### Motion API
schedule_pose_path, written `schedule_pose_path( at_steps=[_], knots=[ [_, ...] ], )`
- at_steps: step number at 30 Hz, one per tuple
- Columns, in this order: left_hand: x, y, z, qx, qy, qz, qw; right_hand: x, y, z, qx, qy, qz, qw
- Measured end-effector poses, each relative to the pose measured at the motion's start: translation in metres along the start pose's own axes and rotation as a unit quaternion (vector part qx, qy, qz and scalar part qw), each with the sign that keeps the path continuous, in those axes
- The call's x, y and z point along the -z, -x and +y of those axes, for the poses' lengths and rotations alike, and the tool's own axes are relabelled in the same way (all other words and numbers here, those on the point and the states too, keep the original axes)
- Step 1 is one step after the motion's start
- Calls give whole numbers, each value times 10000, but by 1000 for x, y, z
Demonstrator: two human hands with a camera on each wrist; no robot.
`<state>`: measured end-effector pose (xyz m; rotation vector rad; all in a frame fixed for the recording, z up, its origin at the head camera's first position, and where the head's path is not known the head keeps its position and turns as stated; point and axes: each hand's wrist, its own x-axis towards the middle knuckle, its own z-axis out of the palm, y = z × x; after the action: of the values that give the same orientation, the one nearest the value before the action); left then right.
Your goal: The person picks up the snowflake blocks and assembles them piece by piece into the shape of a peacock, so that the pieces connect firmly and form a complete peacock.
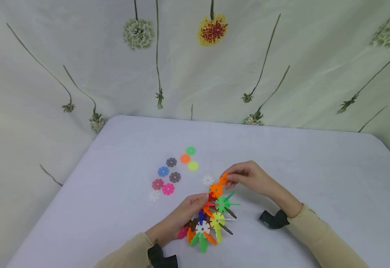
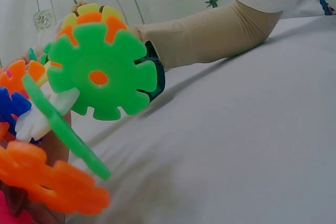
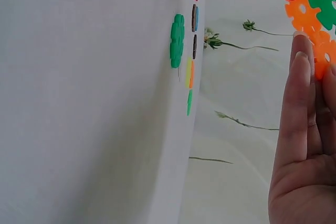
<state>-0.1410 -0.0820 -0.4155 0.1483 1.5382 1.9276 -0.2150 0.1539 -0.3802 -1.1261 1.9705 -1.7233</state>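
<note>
Slotted plastic discs of many colours are joined into a cluster [image 1: 217, 219], which my left hand [image 1: 185, 212] holds by its left side. At the upper end of the cluster an orange disc [image 1: 216, 190] joins a second orange disc [image 1: 224, 178], pinched between the thumb and fingers of my right hand [image 1: 248, 178]. In the left wrist view a green disc [image 2: 105, 72] of the cluster faces the camera and hides much of what lies behind. The right wrist view has my right hand [image 3: 302, 145] close to an orange disc [image 3: 302, 9].
Several loose discs lie left of and beyond the hands, among them a pink disc [image 1: 168, 188], a blue disc [image 1: 163, 171] and a green disc [image 1: 190, 150]. A white disc [image 1: 208, 181] lies close to the cluster. A flower-patterned cloth [image 1: 181, 74] hangs behind the white table [image 1: 315, 160].
</note>
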Motion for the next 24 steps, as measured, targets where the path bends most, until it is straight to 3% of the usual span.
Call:
schedule_pose_path(
  at_steps=[6, 13, 19, 24],
  knots=[
    [0, 0, 1, -20, -123, 35, 9999, 1, 0, 1, 119, -58, -142, 9998],
    [1, 1, 2, -27, -499, 129, 9987, -5, -1, 0, 307, 454, -210, 9983],
    [1, -1, 1, -192, -474, -75, 9987, -8, -1, -3, 161, 625, -225, 9977],
    [-1, -3, 2, -220, -581, -56, 9981, 5, -2, -3, -49, 478, -472, 9977]
  ],
)
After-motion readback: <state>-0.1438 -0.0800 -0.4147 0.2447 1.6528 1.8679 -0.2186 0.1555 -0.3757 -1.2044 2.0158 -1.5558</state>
